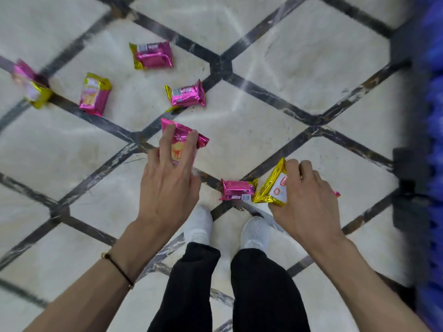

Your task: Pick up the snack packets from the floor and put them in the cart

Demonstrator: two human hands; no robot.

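Observation:
Several pink-and-gold snack packets lie on the tiled floor. My left hand (171,173) reaches down onto one packet (183,137), its fingers spread over it and curling round its edges. My right hand (303,197) grips a gold-ended packet (272,188) lifted at an angle. Another packet (237,190) lies just left of that, in front of my shoes. Further out lie packets at the top (152,55), at the centre (187,95), at the left (94,93) and at the far left (31,83). The blue cart (432,116) stands at the right edge, blurred.
The floor is cream marble with dark diagonal strips (275,92). My white shoes (199,224) and black trousers (191,283) are at the bottom centre. The cart's dark frame (407,188) runs along the right side.

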